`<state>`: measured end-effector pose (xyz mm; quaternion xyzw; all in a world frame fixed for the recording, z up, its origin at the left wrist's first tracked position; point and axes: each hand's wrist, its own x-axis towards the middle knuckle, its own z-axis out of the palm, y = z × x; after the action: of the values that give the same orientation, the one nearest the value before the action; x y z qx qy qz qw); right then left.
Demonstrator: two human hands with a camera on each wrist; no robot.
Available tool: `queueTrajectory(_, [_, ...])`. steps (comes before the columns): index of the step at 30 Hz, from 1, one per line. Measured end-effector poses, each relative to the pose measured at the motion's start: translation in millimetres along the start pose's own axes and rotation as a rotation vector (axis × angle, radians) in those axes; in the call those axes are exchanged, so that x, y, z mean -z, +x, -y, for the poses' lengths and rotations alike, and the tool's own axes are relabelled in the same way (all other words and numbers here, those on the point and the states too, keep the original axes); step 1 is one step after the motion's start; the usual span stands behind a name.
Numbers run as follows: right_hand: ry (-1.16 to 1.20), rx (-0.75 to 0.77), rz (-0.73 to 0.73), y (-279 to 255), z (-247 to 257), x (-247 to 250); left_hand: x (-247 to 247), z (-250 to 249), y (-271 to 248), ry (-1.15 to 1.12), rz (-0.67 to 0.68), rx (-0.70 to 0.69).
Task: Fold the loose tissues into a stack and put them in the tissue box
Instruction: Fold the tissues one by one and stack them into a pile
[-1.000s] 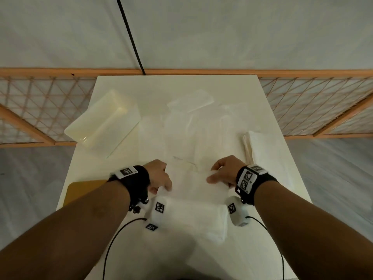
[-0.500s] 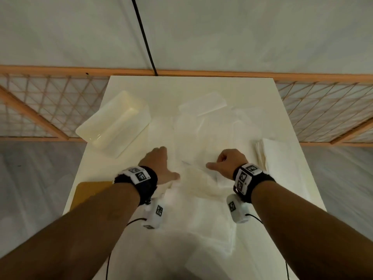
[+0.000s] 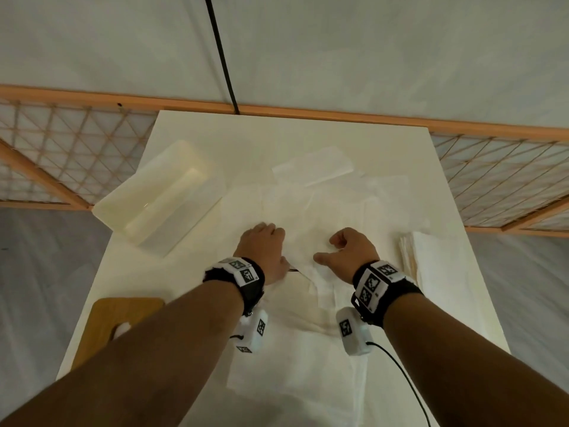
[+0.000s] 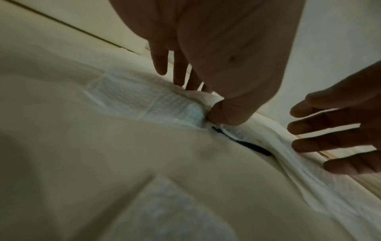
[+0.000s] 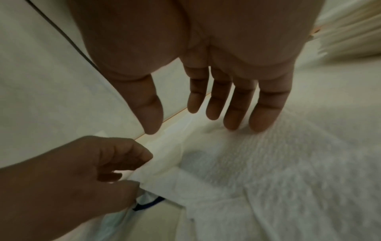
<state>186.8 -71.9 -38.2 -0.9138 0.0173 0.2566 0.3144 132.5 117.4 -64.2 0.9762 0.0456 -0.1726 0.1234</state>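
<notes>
Hands on the tissue at mid-desk.
My left hand (image 3: 264, 251) pinches the tissue (image 5: 164, 164) edge; my right hand (image 3: 351, 254) hovers over it, fingers relaxed, gripping nothing.

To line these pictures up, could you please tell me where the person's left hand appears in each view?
Head: left hand left of centre, gripping the edge of a tissue.
Left wrist: it hangs from the top centre, thumb and fingers pinching the tissue.
Right wrist: lower left, pinching the same edge.
Shared landmark: the pinched tissue edge, with the right hand beside it.
</notes>
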Motion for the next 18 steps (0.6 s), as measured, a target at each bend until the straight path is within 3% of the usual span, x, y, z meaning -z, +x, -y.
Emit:
queueTrajectory(7, [-0.048,0.000,0.040,1.8,1.1,2.2,-1.4,19.2,-2.9,-0.126,0.057,-0.030])
queueTrajectory(14, [-0.036,0.025,0.051,2.5,5.8,1.8,10.5,26.9,-15.4,-0.513,-0.217,0.130])
queueTrajectory(18, [-0.055,0.071,0.078,4.2,10.5,-2.5,14.1,32.0,-21.1,-0.703,-0.240,0.179])
